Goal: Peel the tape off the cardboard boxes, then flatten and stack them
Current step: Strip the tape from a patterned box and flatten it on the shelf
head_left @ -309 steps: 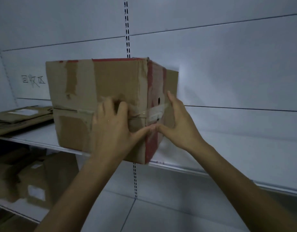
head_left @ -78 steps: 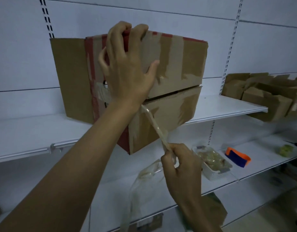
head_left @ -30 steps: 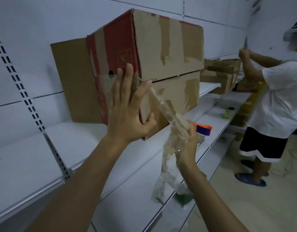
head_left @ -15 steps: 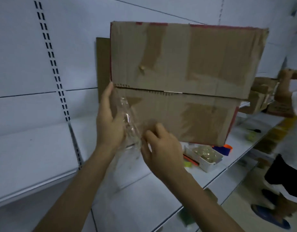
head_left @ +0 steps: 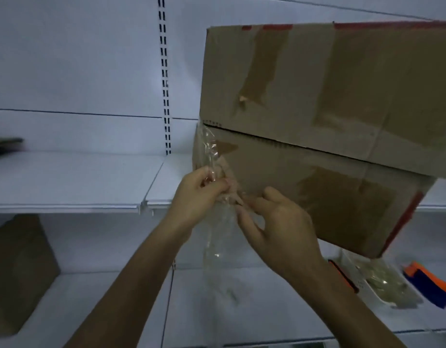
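We see the cardboard box (head_left: 322, 96) up on the right, resting on the upper white shelf (head_left: 66, 179), its near corner jutting past the shelf's front edge. The seam between its two flaps gapes dark. A strip of clear tape (head_left: 208, 149) comes off the box's left edge at that seam and hangs crumpled past both hands, down in front of the lower shelf (head_left: 91, 297).

The left hand (head_left: 199, 192) pinches the bunched tape just beside the box's lower left corner, fingers curled round it. The right hand (head_left: 277, 222) meets it there, thumb and forefinger closing on the same wad (the film blurs the exact contact).

The box blocks the shelf and wall behind it. To its left runs a slotted upright (head_left: 164, 71). On the lower shelf a brown cardboard bundle (head_left: 18, 272) sits far left; at right, under the box, lie a clear tray (head_left: 382, 282) of scraps and an orange-and-blue object (head_left: 427, 285). The right wrist hides part of an orange-edged tool (head_left: 342, 275).
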Demonstrator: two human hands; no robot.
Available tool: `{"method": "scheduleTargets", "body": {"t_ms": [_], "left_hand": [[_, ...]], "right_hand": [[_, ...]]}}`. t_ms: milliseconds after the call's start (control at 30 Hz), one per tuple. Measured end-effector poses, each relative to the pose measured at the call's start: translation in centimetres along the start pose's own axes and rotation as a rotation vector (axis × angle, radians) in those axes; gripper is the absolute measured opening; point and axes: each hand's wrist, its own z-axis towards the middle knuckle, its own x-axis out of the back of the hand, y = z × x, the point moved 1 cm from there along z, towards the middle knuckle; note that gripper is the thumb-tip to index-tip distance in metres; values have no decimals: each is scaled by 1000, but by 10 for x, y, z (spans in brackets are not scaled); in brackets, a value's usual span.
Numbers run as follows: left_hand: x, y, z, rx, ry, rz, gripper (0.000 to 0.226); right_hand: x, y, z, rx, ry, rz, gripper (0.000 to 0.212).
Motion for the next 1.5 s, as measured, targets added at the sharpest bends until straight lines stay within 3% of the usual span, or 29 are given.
{"method": "scheduleTargets", "body": {"t_ms": [100,133,200,333,400,467,533,633,733,900,1033,1200,1333,1500], "left_hand": [[-1,-2,-14,35,-4,-145,13],[-2,-3,-19,51,-8,-207,10],[-6,-6,-28,86,-2,-328,12],[-19,-7,-31,115,127,-566,15],[-28,4,-33,102,164,-657,22],[-36,17,-37,100,144,-765,18],[-41,27,-38,67,92,-815,17],[-40,37,-38,3,57,-675,31],[-36,58,-37,-55,19,-610,27],[-21,102,-26,-96,-90,-686,26],[-14,137,-5,-58,-119,-851,23],[-12,167,24,26,-71,-930,24],[-2,190,43,74,-162,-865,34],[2,193,64,176,-281,-683,39]], "right_hand": [[32,16,6,-132,205,366,40],[45,22,10,-114,277,372,40],[65,36,17,27,318,108,42],[65,58,15,203,11,-394,97],[60,65,11,246,-91,-473,122],[57,67,11,260,-122,-502,131],[59,68,15,267,-82,-495,123],[71,76,27,244,-52,-455,119],[87,83,45,259,-55,-411,106],[112,83,76,310,-26,-338,93],[125,77,103,299,-4,-368,82],[106,74,120,375,185,-340,50],[107,87,143,315,278,-252,45],[106,99,164,285,230,-231,44]]}}
